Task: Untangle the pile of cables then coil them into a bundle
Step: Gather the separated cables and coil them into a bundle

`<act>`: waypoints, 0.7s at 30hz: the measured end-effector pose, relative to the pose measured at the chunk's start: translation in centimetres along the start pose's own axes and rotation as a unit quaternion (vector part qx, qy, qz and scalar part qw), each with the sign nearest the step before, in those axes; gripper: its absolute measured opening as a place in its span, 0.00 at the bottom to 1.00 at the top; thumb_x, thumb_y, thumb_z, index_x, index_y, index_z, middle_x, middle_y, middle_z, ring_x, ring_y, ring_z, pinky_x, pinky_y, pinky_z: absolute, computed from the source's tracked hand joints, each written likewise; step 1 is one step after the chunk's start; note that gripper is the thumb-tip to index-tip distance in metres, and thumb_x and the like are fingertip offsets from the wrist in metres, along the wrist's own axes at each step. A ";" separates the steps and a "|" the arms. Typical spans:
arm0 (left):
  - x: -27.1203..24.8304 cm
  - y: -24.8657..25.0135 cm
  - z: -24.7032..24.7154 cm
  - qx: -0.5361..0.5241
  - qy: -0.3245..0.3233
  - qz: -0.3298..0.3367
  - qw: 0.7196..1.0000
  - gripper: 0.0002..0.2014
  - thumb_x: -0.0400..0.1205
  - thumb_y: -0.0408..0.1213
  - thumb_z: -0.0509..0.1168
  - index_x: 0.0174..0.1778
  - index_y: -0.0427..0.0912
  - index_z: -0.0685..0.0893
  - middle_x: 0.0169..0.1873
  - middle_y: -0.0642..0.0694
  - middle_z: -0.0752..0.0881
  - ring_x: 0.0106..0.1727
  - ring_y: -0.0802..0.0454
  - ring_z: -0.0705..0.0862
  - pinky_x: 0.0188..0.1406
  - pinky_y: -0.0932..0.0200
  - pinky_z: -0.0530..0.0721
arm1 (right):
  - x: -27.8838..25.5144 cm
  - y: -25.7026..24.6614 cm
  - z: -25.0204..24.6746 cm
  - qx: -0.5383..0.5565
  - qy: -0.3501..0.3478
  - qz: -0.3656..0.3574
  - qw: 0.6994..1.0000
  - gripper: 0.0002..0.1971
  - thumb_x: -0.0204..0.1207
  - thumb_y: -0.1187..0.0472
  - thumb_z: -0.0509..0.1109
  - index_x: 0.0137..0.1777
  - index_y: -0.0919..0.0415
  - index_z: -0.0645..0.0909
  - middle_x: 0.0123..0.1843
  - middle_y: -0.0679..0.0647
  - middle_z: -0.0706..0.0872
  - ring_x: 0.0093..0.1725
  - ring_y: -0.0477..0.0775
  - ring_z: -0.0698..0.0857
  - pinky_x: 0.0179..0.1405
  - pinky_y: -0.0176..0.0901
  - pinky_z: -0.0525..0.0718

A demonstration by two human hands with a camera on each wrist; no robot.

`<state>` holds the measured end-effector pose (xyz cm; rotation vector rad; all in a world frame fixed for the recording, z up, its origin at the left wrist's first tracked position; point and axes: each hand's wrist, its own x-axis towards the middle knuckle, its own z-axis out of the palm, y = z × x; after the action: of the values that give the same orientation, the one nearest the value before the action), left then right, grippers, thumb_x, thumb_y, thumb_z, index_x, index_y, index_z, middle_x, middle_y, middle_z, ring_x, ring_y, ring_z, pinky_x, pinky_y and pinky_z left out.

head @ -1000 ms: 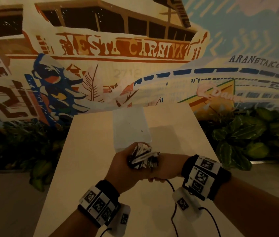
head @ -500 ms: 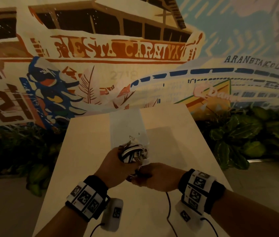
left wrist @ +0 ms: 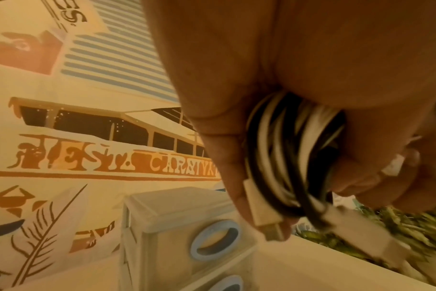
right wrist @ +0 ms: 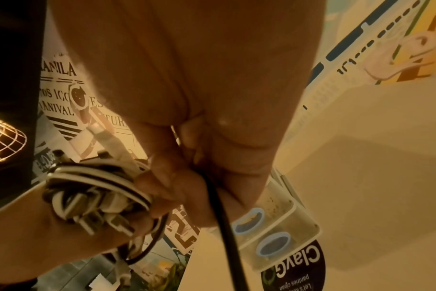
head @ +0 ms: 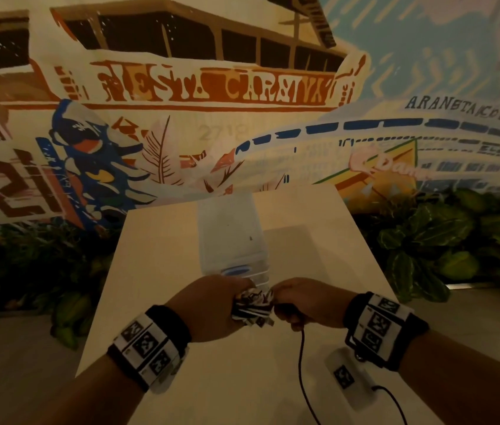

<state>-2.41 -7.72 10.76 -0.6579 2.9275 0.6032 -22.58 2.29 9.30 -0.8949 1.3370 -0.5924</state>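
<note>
A tight bundle of black and white cables [head: 253, 306] sits between both hands above the beige table [head: 319, 240]. My left hand [head: 212, 305] grips the coil [left wrist: 286, 157] in its curled fingers; a white USB plug [left wrist: 261, 212] sticks out below them. My right hand [head: 307, 302] touches the bundle's right side and pinches a loose black cable [right wrist: 219, 216], which hangs down toward the table's near edge [head: 302, 363]. In the right wrist view the bundle [right wrist: 95, 189], with several plugs poking out, lies left of my right fingers [right wrist: 167, 187].
A clear plastic box [head: 233, 240] with blue rings on its near end [left wrist: 212, 240] stands on the table just beyond the hands. A round black sticker [right wrist: 296, 269] lies beside it. Leafy plants [head: 426, 240] flank the table, and a painted mural wall is behind.
The bundle has come down from on top of the joined hands and now lies level between them. My right hand has risen from below the left hand to beside it.
</note>
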 end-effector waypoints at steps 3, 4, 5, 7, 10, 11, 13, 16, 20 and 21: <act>0.2 0.5 0.2 0.055 -0.007 -0.003 0.998 0.18 0.81 0.50 0.69 0.66 0.54 0.80 0.58 0.55 0.87 0.61 0.51 0.85 0.62 0.55 0.83 | 0.3 0.0 -0.2 -0.017 0.017 0.008 1.000 0.15 0.90 0.63 0.58 0.46 0.64 0.84 0.30 0.51 0.83 0.25 0.48 0.73 0.33 0.43 0.76; 0.4 0.7 0.3 0.081 -0.007 -0.005 0.997 0.19 0.81 0.51 0.68 0.68 0.53 0.79 0.60 0.54 0.87 0.61 0.50 0.85 0.61 0.54 0.84 | 0.5 0.0 -0.1 -0.028 0.026 0.013 0.999 0.15 0.90 0.62 0.58 0.50 0.67 0.84 0.31 0.52 0.84 0.26 0.48 0.74 0.32 0.42 0.77; 0.7 0.6 0.6 0.096 -0.004 -0.008 0.995 0.20 0.83 0.52 0.67 0.69 0.52 0.78 0.62 0.53 0.86 0.61 0.48 0.85 0.61 0.53 0.84 | 0.7 -0.1 -0.1 -0.042 0.034 0.017 0.998 0.16 0.90 0.61 0.58 0.54 0.70 0.85 0.32 0.53 0.85 0.26 0.49 0.74 0.32 0.42 0.78; 1.1 0.6 0.9 0.108 -0.004 -0.024 0.994 0.22 0.84 0.53 0.66 0.72 0.50 0.77 0.69 0.51 0.83 0.65 0.47 0.85 0.63 0.52 0.84 | 1.0 -0.2 -0.1 -0.075 0.039 0.019 0.996 0.19 0.90 0.59 0.56 0.59 0.72 0.85 0.36 0.55 0.88 0.26 0.49 0.75 0.34 0.44 0.80; 1.5 -0.1 1.1 0.103 0.008 -0.029 0.994 0.24 0.82 0.53 0.69 0.72 0.50 0.78 0.76 0.50 0.79 0.70 0.47 0.83 0.66 0.48 0.84 | 0.9 -0.8 -0.5 -0.062 0.032 0.031 0.997 0.26 0.90 0.46 0.56 0.59 0.67 0.87 0.46 0.60 0.92 0.32 0.52 0.84 0.40 0.47 0.86; 1.6 -0.2 1.2 0.102 0.010 -0.028 0.994 0.23 0.82 0.53 0.68 0.71 0.50 0.78 0.73 0.51 0.82 0.68 0.47 0.84 0.64 0.48 0.85 | 0.8 -1.1 -0.7 -0.039 0.025 0.044 0.998 0.30 0.88 0.39 0.56 0.59 0.66 0.87 0.49 0.61 0.92 0.37 0.55 0.87 0.42 0.48 0.88; 1.9 -0.4 1.6 0.111 0.005 -0.021 0.994 0.20 0.82 0.53 0.65 0.69 0.53 0.79 0.63 0.53 0.87 0.62 0.48 0.86 0.60 0.50 0.86 | 0.6 -1.8 -1.3 -0.024 -0.006 0.063 0.998 0.35 0.80 0.30 0.63 0.59 0.64 0.88 0.55 0.62 0.93 0.45 0.62 0.91 0.46 0.51 0.90; 2.4 0.4 1.9 0.127 0.006 -0.002 0.992 0.15 0.84 0.49 0.59 0.64 0.53 0.82 0.54 0.53 0.89 0.60 0.48 0.87 0.66 0.50 0.83 | 0.3 -3.3 -1.5 -0.086 -0.091 0.085 0.989 0.25 0.75 0.37 0.76 0.61 0.57 0.88 0.58 0.60 0.92 0.53 0.65 0.92 0.53 0.55 0.92; 3.1 2.0 1.8 0.164 0.019 0.032 0.986 0.12 0.86 0.45 0.58 0.61 0.54 0.84 0.47 0.53 0.91 0.51 0.52 0.89 0.80 0.52 0.71 | 0.9 -4.5 -0.8 -0.152 -0.122 0.113 0.974 0.13 0.74 0.53 0.82 0.56 0.54 0.89 0.54 0.57 0.92 0.58 0.64 0.92 0.58 0.57 0.91; 3.2 2.1 1.9 0.167 0.015 0.027 0.986 0.12 0.86 0.46 0.58 0.60 0.55 0.84 0.47 0.53 0.91 0.51 0.52 0.89 0.79 0.51 0.72 | 1.1 -4.5 -0.6 -0.157 -0.118 0.112 0.974 0.12 0.74 0.56 0.82 0.56 0.55 0.89 0.52 0.56 0.93 0.59 0.62 0.92 0.59 0.57 0.91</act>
<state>-6.19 -6.45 9.23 -0.5535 2.9760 0.0988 -22.44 -1.19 12.38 -1.0178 1.3094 -0.0948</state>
